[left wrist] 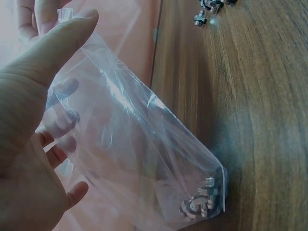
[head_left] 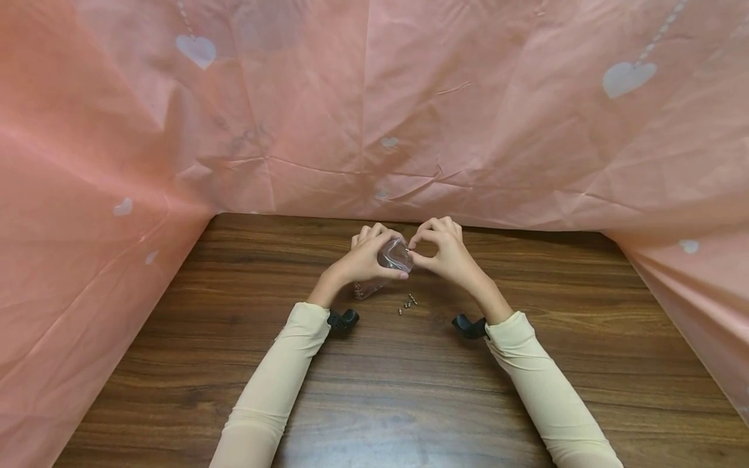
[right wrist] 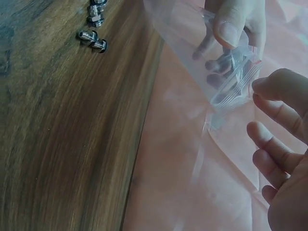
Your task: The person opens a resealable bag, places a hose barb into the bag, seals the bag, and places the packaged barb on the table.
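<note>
A clear zip bag (left wrist: 130, 115) hangs slanting from my left hand (head_left: 367, 257), which grips it near its mouth between thumb and fingers. Several small metal fittings (left wrist: 202, 202) lie in the bag's bottom corner. At the ridged zip opening (right wrist: 236, 89), the thumb and forefinger of my right hand (head_left: 446, 252) come together in a pinch. A tiny glinting metal fitting (head_left: 407, 249) shows at those fingertips in the head view, mostly hidden by them. More loose metal fittings (head_left: 407, 303) with dark rings lie on the table just nearer than the bag.
The dark wood table (head_left: 386, 390) extends to both sides and toward me. Pink sheeting (head_left: 328, 117) with white hearts hangs along its back edge and both sides. A black wrist camera (head_left: 344, 320) sits on the left wrist, another camera (head_left: 468, 326) on the right.
</note>
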Demonstrator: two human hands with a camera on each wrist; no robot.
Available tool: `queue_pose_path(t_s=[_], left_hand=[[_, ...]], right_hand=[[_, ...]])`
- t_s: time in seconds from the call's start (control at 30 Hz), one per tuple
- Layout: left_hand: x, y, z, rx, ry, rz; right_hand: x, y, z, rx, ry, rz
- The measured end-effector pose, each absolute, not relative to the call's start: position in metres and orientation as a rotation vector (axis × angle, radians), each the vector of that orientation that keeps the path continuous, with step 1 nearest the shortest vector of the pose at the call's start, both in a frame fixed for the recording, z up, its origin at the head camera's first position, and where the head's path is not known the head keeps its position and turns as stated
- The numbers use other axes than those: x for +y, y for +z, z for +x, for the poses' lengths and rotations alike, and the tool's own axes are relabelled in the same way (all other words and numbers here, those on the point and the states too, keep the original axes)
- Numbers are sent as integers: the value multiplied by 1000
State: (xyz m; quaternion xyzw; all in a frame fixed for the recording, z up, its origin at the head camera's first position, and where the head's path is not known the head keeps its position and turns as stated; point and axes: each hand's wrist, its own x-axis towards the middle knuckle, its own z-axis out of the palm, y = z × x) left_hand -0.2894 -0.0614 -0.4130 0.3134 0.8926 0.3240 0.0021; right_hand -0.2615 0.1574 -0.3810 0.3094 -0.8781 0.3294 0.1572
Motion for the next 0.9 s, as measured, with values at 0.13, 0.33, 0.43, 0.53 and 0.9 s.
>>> queue_pose_path(t_s=[0.13,0.33,0.43,0.53,0.9], left_hand=[[-61,-412,-289,2798,1018,980],[-61,-411,-289,2802,1004,980],[-61,-412,-289,2802,1003,985],[-60,-412,-289,2799,1007,989],[-60,-414,-290,2802,1016,988]], right_hand=[[157,-382,-261,-2529,926,885],[157,-383,-262,-2535,908,892],[157,-383,-262,-2547,908,886],[158,-383,-261,-2558,907,875],[157,-383,-262,-2554,897,883]])
